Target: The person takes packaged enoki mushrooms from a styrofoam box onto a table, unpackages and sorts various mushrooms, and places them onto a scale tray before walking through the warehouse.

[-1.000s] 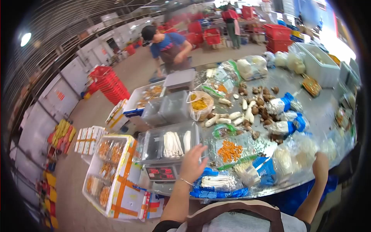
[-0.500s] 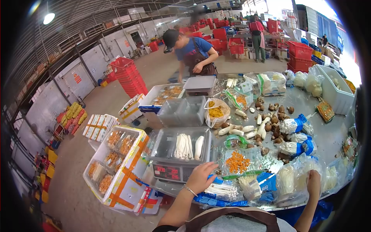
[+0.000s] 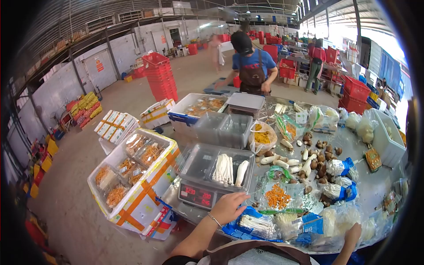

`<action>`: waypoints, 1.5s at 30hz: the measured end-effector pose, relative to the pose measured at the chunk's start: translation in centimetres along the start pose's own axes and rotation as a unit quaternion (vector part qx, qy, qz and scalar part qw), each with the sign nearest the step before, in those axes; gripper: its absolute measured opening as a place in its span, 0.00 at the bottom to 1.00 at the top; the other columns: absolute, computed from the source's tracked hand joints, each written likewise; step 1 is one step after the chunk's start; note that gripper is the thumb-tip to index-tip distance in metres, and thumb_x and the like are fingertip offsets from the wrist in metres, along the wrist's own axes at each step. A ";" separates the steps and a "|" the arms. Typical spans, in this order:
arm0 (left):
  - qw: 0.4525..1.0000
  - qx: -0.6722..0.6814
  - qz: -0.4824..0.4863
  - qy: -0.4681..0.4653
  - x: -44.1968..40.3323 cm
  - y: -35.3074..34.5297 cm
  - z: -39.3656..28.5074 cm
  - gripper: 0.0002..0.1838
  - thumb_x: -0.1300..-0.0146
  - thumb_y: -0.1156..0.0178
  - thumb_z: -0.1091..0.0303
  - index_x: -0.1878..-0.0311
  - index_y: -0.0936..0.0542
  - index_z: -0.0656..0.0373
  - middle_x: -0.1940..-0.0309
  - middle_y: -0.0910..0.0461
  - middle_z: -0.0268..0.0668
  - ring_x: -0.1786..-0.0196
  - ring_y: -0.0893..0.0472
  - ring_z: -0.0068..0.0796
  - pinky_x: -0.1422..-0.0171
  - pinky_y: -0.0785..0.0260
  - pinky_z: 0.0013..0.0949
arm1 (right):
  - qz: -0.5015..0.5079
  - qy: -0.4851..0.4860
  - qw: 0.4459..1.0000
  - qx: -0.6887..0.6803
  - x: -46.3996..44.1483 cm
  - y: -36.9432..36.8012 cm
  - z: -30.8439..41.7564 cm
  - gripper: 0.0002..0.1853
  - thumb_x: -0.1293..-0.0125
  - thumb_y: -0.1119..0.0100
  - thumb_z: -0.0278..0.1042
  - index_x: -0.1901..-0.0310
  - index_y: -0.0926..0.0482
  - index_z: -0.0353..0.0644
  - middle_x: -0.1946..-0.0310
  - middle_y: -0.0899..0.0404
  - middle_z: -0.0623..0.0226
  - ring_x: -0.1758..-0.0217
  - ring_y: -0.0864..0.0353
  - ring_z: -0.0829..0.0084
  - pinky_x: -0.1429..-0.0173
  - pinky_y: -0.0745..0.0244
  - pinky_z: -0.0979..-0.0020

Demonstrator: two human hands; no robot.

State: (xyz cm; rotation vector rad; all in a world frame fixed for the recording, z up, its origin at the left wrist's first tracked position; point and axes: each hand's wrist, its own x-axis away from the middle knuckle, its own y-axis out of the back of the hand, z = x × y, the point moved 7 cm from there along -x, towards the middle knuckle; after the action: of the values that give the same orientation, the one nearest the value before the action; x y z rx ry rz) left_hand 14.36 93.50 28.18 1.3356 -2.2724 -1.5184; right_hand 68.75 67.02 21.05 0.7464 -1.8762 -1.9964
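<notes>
My left hand (image 3: 229, 207), with a bracelet at the wrist, is held fingers apart at the near edge of a clear tray (image 3: 201, 165). In that tray lie enoki strips (image 3: 224, 170) and one white mushroom (image 3: 241, 173). The tray rests on a scale with a red display (image 3: 197, 195). Just right of this hand is an opened blue bag of enoki (image 3: 258, 225). My right hand (image 3: 353, 234) is at the near right, against clear plastic bags of enoki (image 3: 329, 223); its fingers look bent, and their grip is too small to make out.
Orange shreds (image 3: 277, 197), brown mushrooms (image 3: 324, 168) and blue-wrapped bundles (image 3: 338, 190) lie on the metal table. Beyond the scale are stacked clear trays (image 3: 223, 128). A foam box of packed trays (image 3: 132, 176) stands left. Across the table is a co-worker (image 3: 254, 70).
The view has swung upward, showing more of the hall. The co-worker across the table has straightened and turned the head away. My hands remain near the tray and the bags.
</notes>
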 end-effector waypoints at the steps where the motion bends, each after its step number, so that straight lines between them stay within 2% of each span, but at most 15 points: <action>1: 1.000 0.004 0.006 0.004 0.2 0.1 0.3 0.22 0.39 0.40 0.62 0.42 0.25 0.54 0.44 0.24 0.42 0.42 0.25 0.43 0.37 0.34 0.43 | 0.017 0.033 0.999 -0.027 -0.3 -0.3 0.7 0.10 0.43 0.44 0.26 0.62 0.24 0.29 0.58 0.23 0.40 0.55 0.26 0.40 0.50 0.29 0.51; 6: 0.999 0.018 0.037 0.030 1.3 0.8 1.5 0.22 0.39 0.40 0.64 0.42 0.25 0.56 0.47 0.22 0.43 0.45 0.23 0.43 0.41 0.31 0.41 | 0.079 0.182 0.966 -0.164 0.3 -0.7 4.6 0.08 0.49 0.37 0.27 0.76 0.22 0.31 0.75 0.19 0.52 0.67 0.20 0.46 0.64 0.25 0.55; 9: 0.999 0.013 0.024 0.029 2.1 1.2 2.1 0.21 0.39 0.40 0.65 0.42 0.25 0.57 0.48 0.21 0.43 0.47 0.22 0.43 0.42 0.30 0.40 | 0.261 -0.017 0.863 -0.432 0.8 -4.5 2.9 0.07 0.48 0.37 0.27 0.74 0.22 0.31 0.78 0.20 0.57 0.76 0.19 0.56 0.74 0.24 0.59; 11: 1.000 0.008 0.012 0.023 2.4 1.3 2.5 0.21 0.39 0.40 0.65 0.42 0.25 0.57 0.48 0.21 0.43 0.47 0.21 0.43 0.42 0.29 0.40 | 0.229 0.201 0.898 -0.316 0.8 -2.8 4.5 0.05 0.44 0.42 0.25 0.74 0.21 0.32 0.80 0.21 0.58 0.82 0.21 0.61 0.79 0.26 0.63; 13: 1.000 0.013 0.012 0.021 2.4 1.3 2.6 0.21 0.39 0.40 0.65 0.42 0.25 0.57 0.48 0.21 0.43 0.47 0.21 0.43 0.43 0.29 0.39 | 0.240 0.229 0.903 -0.272 1.2 -2.4 5.0 0.06 0.43 0.44 0.25 0.74 0.21 0.33 0.81 0.21 0.58 0.85 0.22 0.64 0.82 0.26 0.64; 15: 0.999 0.015 0.018 0.023 2.3 1.4 2.3 0.21 0.39 0.40 0.65 0.42 0.25 0.57 0.48 0.21 0.43 0.47 0.21 0.43 0.43 0.29 0.39 | 0.294 0.070 0.902 -0.308 1.1 -2.9 4.3 0.06 0.43 0.45 0.24 0.74 0.22 0.34 0.82 0.21 0.57 0.85 0.22 0.63 0.82 0.26 0.63; 19: 0.999 0.026 0.018 0.025 2.2 1.4 2.0 0.20 0.38 0.40 0.65 0.42 0.24 0.56 0.49 0.21 0.42 0.47 0.21 0.43 0.43 0.29 0.39 | 0.359 -0.020 0.871 -0.334 1.3 -2.9 3.8 0.08 0.47 0.42 0.30 0.74 0.21 0.34 0.78 0.18 0.54 0.77 0.18 0.58 0.75 0.25 0.58; 22: 0.999 0.018 0.022 0.035 2.6 1.1 2.2 0.20 0.39 0.40 0.65 0.42 0.24 0.56 0.49 0.21 0.42 0.47 0.21 0.43 0.43 0.29 0.39 | 0.347 0.027 0.902 -0.256 0.7 -5.3 2.8 0.09 0.47 0.42 0.32 0.74 0.20 0.34 0.78 0.18 0.53 0.75 0.18 0.57 0.73 0.24 0.57; 25: 0.999 0.015 0.028 0.032 2.7 0.9 2.1 0.21 0.39 0.40 0.65 0.42 0.24 0.56 0.48 0.21 0.42 0.48 0.21 0.42 0.43 0.28 0.39 | 0.303 0.142 0.934 -0.125 0.0 -6.9 3.0 0.10 0.48 0.42 0.34 0.73 0.20 0.35 0.77 0.18 0.52 0.74 0.18 0.56 0.71 0.24 0.57; 28: 0.999 0.017 0.030 0.028 2.6 0.5 1.9 0.21 0.39 0.40 0.65 0.42 0.24 0.56 0.48 0.21 0.42 0.47 0.21 0.42 0.42 0.29 0.39 | 0.234 0.297 0.926 0.015 -0.2 -6.6 5.4 0.11 0.48 0.42 0.36 0.73 0.19 0.35 0.76 0.18 0.51 0.72 0.18 0.55 0.69 0.24 0.56; 30: 0.999 0.014 0.033 0.021 2.2 0.3 1.3 0.21 0.39 0.40 0.65 0.43 0.24 0.56 0.48 0.21 0.42 0.47 0.21 0.43 0.42 0.29 0.40 | 0.196 0.335 0.921 0.040 -0.1 -4.9 7.5 0.12 0.49 0.42 0.37 0.73 0.19 0.35 0.75 0.18 0.51 0.71 0.18 0.55 0.68 0.24 0.56; 33: 0.999 0.024 0.037 0.006 1.6 0.3 0.1 0.20 0.39 0.40 0.65 0.43 0.24 0.56 0.48 0.21 0.42 0.46 0.22 0.44 0.41 0.30 0.40 | 0.178 0.278 0.944 -0.021 1.7 0.2 11.2 0.17 0.47 0.44 0.44 0.75 0.19 0.34 0.70 0.19 0.46 0.66 0.20 0.48 0.61 0.25 0.57; 37: 0.999 0.034 0.035 -0.003 1.8 0.0 -0.6 0.20 0.39 0.40 0.65 0.43 0.24 0.56 0.49 0.21 0.43 0.47 0.22 0.45 0.41 0.30 0.40 | 0.240 0.244 0.931 -0.126 0.2 -6.8 7.8 0.17 0.48 0.40 0.46 0.73 0.17 0.37 0.73 0.17 0.53 0.74 0.20 0.59 0.67 0.26 0.58; 43: 0.998 0.040 0.056 0.011 3.1 -0.6 -0.1 0.20 0.39 0.40 0.65 0.44 0.24 0.57 0.50 0.21 0.43 0.47 0.21 0.44 0.42 0.29 0.40 | 0.276 0.204 0.929 -0.141 1.0 -8.9 6.5 0.18 0.48 0.38 0.47 0.72 0.17 0.37 0.72 0.17 0.55 0.74 0.20 0.62 0.68 0.26 0.60; 45: 0.998 0.039 0.048 0.008 3.2 -0.3 -0.2 0.20 0.39 0.40 0.65 0.44 0.24 0.57 0.50 0.21 0.43 0.47 0.21 0.44 0.42 0.29 0.40 | 0.302 0.119 0.920 -0.221 1.8 -7.9 6.8 0.18 0.50 0.36 0.43 0.66 0.19 0.34 0.69 0.17 0.52 0.67 0.19 0.59 0.64 0.26 0.61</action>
State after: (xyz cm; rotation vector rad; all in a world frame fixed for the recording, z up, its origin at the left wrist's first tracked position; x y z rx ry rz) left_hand 12.71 91.12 26.84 1.2312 -2.3730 -1.3978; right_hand 64.53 72.48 13.04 0.2223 -1.2359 -1.7238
